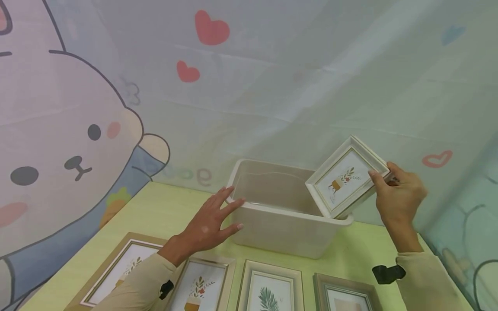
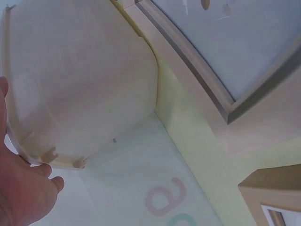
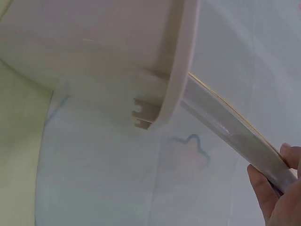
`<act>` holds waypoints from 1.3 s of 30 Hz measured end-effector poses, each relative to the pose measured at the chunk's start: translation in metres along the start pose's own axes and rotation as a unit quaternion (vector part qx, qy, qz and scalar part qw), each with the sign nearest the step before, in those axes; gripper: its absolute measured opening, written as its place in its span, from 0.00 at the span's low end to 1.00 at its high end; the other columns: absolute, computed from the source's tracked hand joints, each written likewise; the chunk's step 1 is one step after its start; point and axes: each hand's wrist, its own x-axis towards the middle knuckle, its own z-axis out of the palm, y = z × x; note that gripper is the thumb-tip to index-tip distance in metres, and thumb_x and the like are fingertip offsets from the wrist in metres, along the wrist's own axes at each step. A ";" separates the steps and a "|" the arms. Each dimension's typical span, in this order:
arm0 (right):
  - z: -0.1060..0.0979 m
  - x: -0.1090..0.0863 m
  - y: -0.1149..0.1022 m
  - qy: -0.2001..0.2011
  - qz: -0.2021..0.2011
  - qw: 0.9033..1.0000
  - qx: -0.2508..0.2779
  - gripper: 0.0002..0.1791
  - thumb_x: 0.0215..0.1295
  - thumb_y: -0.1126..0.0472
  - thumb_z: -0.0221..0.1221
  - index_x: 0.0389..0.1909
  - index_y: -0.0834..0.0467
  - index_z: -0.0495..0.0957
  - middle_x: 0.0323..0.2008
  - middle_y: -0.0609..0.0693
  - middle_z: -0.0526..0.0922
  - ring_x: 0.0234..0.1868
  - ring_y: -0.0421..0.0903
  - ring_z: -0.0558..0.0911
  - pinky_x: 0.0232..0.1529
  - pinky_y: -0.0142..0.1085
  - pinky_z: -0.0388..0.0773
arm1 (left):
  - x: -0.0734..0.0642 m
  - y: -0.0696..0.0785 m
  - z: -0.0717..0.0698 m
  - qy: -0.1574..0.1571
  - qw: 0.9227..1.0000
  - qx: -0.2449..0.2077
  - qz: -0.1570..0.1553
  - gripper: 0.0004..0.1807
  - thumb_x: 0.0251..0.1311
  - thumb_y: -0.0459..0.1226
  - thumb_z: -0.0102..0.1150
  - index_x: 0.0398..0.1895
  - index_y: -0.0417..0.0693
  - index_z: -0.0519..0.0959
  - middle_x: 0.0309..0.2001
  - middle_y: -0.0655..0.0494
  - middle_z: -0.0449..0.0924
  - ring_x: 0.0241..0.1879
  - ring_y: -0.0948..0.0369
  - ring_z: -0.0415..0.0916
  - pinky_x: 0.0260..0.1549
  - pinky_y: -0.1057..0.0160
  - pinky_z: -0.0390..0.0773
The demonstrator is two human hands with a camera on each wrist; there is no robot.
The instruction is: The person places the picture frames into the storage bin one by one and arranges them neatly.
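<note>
My right hand [image 1: 402, 198] pinches a pale picture frame [image 1: 344, 180] by its right edge, thumb on the front. The frame is tilted over the right end of a whitish plastic bin [image 1: 282, 231], its lower corner at the rim. Inside it is a print of a plant in a brown pot. In the right wrist view the frame [image 3: 235, 134] appears edge-on, beyond the bin's rim. My left hand [image 1: 204, 224] has its fingers spread, with fingertips at the bin's left front corner. The left wrist view has the fingers at the rim too.
Along the table's [image 1: 179, 196] near side lie several picture frames: a plant print [image 1: 200, 287] left of centre, a green leaf print [image 1: 270, 291], a brownish frame [image 1: 346, 291] and one partly under my left sleeve. A cartoon-printed backdrop [image 1: 268, 99] rises behind the bin.
</note>
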 end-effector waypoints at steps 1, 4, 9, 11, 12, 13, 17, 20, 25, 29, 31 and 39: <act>0.002 -0.002 0.001 -0.003 -0.009 1.000 -0.006 0.23 0.57 0.66 0.70 0.54 0.68 0.81 0.32 0.56 0.76 0.27 0.12 0.69 0.31 0.08 0.66 | 0.000 0.000 0.000 0.003 1.000 0.000 0.002 0.34 0.63 0.51 0.63 0.73 0.58 0.68 0.78 0.44 0.56 0.77 0.41 0.52 0.70 0.36 0.59; 0.008 -0.006 0.002 -0.008 -0.032 0.999 -0.026 0.22 0.57 0.66 0.70 0.53 0.69 0.81 0.33 0.66 0.76 0.28 0.17 0.68 0.30 0.07 0.63 | 0.000 0.000 0.001 0.005 1.000 -0.002 0.006 0.34 0.63 0.50 0.63 0.73 0.58 0.69 0.77 0.42 0.56 0.77 0.41 0.53 0.69 0.35 0.59; 0.020 -0.010 0.004 -0.018 -0.072 0.996 -0.057 0.22 0.56 0.67 0.71 0.52 0.70 0.82 0.32 0.69 0.76 0.32 0.51 0.76 0.32 0.23 0.65 | 0.001 -0.001 0.002 0.007 1.000 -0.003 0.004 0.34 0.63 0.50 0.63 0.72 0.57 0.69 0.77 0.43 0.56 0.77 0.41 0.52 0.70 0.35 0.59; 0.024 -0.013 0.004 -0.022 -0.084 0.994 -0.065 0.22 0.56 0.67 0.71 0.51 0.71 0.82 0.32 0.70 0.76 0.35 0.63 0.75 0.35 0.37 0.70 | 0.001 -0.001 0.003 0.012 1.000 -0.001 0.008 0.34 0.63 0.50 0.64 0.72 0.56 0.70 0.77 0.43 0.56 0.77 0.40 0.53 0.69 0.35 0.59; 0.026 -0.014 0.004 -0.024 -0.087 0.994 -0.068 0.22 0.56 0.67 0.72 0.51 0.72 0.82 0.32 0.70 0.75 0.35 0.64 0.75 0.35 0.44 0.71 | 0.002 0.000 0.003 0.014 1.000 0.001 0.010 0.34 0.63 0.50 0.64 0.72 0.56 0.70 0.77 0.43 0.56 0.76 0.40 0.53 0.69 0.35 0.59; 0.028 -0.015 0.005 -0.026 -0.092 0.993 -0.072 0.22 0.56 0.67 0.72 0.51 0.72 0.82 0.32 0.71 0.75 0.35 0.66 0.74 0.36 0.50 0.70 | 0.002 0.000 0.003 0.018 1.000 0.002 0.012 0.34 0.62 0.49 0.64 0.72 0.56 0.70 0.77 0.42 0.56 0.76 0.40 0.54 0.69 0.35 0.59; 0.034 -0.022 0.007 -0.038 -0.113 0.989 -0.085 0.21 0.56 0.66 0.71 0.50 0.72 0.82 0.32 0.70 0.73 0.33 0.66 0.73 0.36 0.58 0.71 | 0.003 0.000 0.004 0.025 1.000 0.006 0.016 0.34 0.62 0.49 0.65 0.72 0.56 0.70 0.77 0.42 0.57 0.76 0.39 0.54 0.69 0.35 0.60; 0.041 -0.026 0.009 -0.048 -0.124 0.986 -0.097 0.20 0.58 0.65 0.71 0.49 0.70 0.82 0.33 0.71 0.74 0.32 0.66 0.74 0.35 0.58 0.73 | 0.003 0.000 0.005 0.029 0.999 0.008 0.015 0.34 0.61 0.49 0.65 0.71 0.56 0.70 0.77 0.42 0.57 0.76 0.39 0.54 0.69 0.35 0.60; 0.052 -0.032 0.013 -0.061 -0.118 0.984 -0.119 0.20 0.58 0.64 0.70 0.50 0.69 0.82 0.34 0.71 0.75 0.32 0.67 0.76 0.33 0.59 0.76 | 0.001 -0.002 0.007 0.029 0.999 0.024 0.014 0.34 0.62 0.49 0.65 0.71 0.56 0.70 0.77 0.42 0.57 0.77 0.41 0.52 0.69 0.34 0.57; 0.057 -0.037 0.019 -0.067 -0.115 0.983 -0.130 0.20 0.57 0.65 0.71 0.49 0.69 0.82 0.33 0.71 0.76 0.31 0.67 0.78 0.32 0.60 0.77 | 0.000 -0.002 0.007 0.023 0.999 0.038 0.011 0.33 0.63 0.50 0.64 0.71 0.56 0.70 0.77 0.42 0.57 0.78 0.43 0.51 0.71 0.35 0.55; 0.059 -0.038 0.021 -0.067 -0.114 0.982 -0.132 0.20 0.56 0.65 0.71 0.49 0.69 0.82 0.33 0.71 0.76 0.30 0.68 0.78 0.32 0.61 0.77 | 0.001 -0.002 0.006 0.021 0.999 0.041 0.011 0.33 0.63 0.50 0.63 0.71 0.57 0.70 0.77 0.42 0.57 0.78 0.44 0.51 0.72 0.36 0.55; 0.063 -0.044 0.026 -0.071 -0.113 0.981 -0.138 0.20 0.56 0.64 0.72 0.49 0.68 0.83 0.34 0.70 0.76 0.30 0.68 0.79 0.31 0.61 0.77 | 0.002 0.000 0.006 0.019 0.999 0.047 0.010 0.33 0.63 0.51 0.64 0.71 0.56 0.71 0.76 0.41 0.58 0.78 0.44 0.52 0.72 0.37 0.56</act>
